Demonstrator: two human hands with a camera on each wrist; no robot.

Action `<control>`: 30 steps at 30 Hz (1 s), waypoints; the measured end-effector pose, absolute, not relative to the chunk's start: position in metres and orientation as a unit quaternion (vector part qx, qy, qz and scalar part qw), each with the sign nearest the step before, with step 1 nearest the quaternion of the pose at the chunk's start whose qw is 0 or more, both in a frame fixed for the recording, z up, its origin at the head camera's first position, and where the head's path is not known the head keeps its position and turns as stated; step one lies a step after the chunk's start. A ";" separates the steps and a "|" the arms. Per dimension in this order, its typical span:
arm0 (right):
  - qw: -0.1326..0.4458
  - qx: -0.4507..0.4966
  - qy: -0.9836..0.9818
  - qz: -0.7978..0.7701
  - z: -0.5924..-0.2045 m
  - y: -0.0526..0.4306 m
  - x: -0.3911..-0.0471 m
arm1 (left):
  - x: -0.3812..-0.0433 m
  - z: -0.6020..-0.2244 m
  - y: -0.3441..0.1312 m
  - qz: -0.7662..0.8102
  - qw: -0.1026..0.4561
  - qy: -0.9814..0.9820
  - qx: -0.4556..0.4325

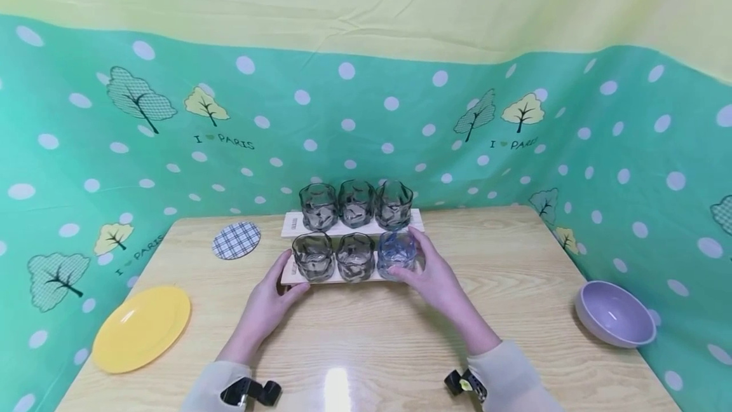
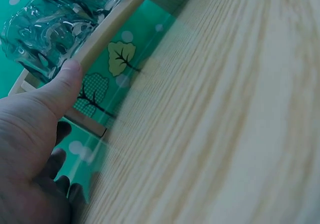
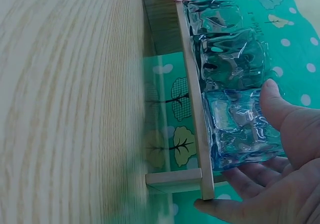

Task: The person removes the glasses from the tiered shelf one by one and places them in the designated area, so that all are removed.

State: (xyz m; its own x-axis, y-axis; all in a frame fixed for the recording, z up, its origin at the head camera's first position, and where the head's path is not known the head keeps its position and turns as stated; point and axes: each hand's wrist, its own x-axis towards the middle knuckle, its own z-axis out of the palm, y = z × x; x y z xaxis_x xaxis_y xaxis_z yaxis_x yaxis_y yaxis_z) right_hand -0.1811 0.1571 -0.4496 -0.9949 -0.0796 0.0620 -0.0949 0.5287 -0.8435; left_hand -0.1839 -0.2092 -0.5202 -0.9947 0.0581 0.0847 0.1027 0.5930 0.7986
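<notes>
A clear blue glass (image 1: 394, 256) stands at the right end of the front board of a wooden rack (image 1: 288, 275). My right hand (image 1: 436, 277) holds this glass, thumb on its near side and fingers around the far side; in the right wrist view one finger touches the board's end. Two smoky grey glasses (image 1: 356, 257) share the front board to its left. At the rack's left end my left hand (image 1: 267, 302) grips the board, thumb (image 2: 67, 78) on its front edge. Three more grey glasses (image 1: 356, 203) line the back board (image 1: 293, 224).
A checked round coaster (image 1: 236, 240) lies left of the rack, with a yellow plate (image 1: 142, 329) at the table's left edge. A purple bowl (image 1: 614, 315) sits at the right edge. A green dotted cloth (image 1: 349, 107) hangs behind and along both sides.
</notes>
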 end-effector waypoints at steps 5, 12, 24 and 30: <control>0.007 0.050 -0.869 0.492 -0.450 0.155 -0.180 | -0.182 -0.522 -0.212 -0.463 0.024 -0.886 -0.037; 0.006 0.048 -0.863 0.502 -0.448 0.150 -0.178 | -0.182 -0.523 -0.216 -0.473 0.036 -0.879 -0.042; 0.013 0.044 -0.866 0.498 -0.444 0.145 -0.179 | -0.180 -0.519 -0.217 -0.465 0.035 -0.883 -0.049; 0.017 0.030 -0.860 0.509 -0.444 0.144 -0.178 | -0.179 -0.515 -0.215 -0.459 0.030 -0.887 -0.046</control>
